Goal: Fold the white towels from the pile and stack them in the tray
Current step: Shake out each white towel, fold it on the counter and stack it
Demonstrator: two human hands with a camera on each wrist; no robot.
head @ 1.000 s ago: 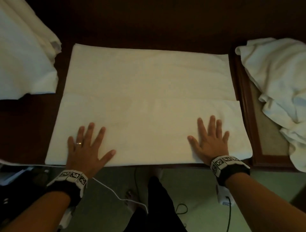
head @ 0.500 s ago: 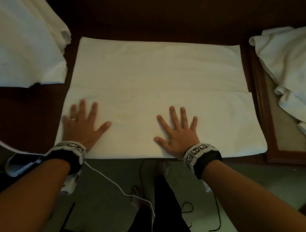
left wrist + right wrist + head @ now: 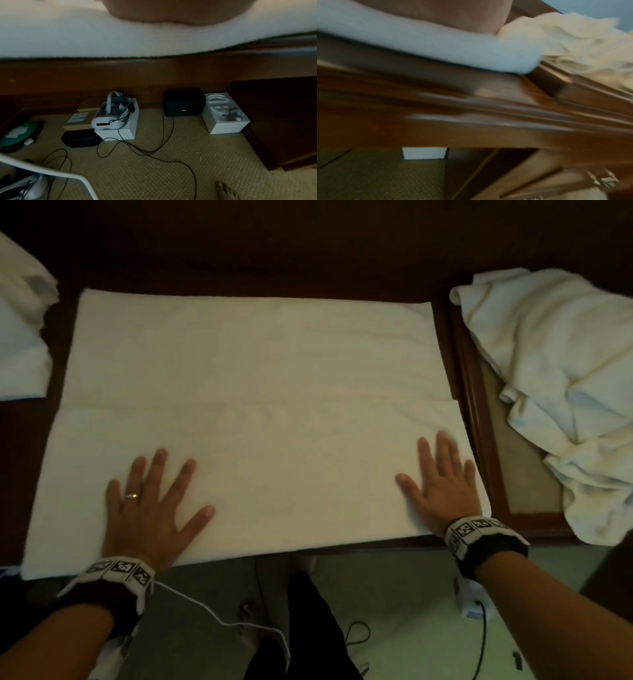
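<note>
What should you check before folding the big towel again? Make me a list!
1. Left hand flat on the towel: ok.
2. Right hand flat near the towel's right end: ok.
3. Near flap lies smooth, its edge straight across the middle: ok.
4. Towel fully on the table: not ok, the near left corner pokes past the edge.
5. Tray has room: not ok, the crumpled towels lie over it.
6. Underside wrinkles: cannot tell.
</note>
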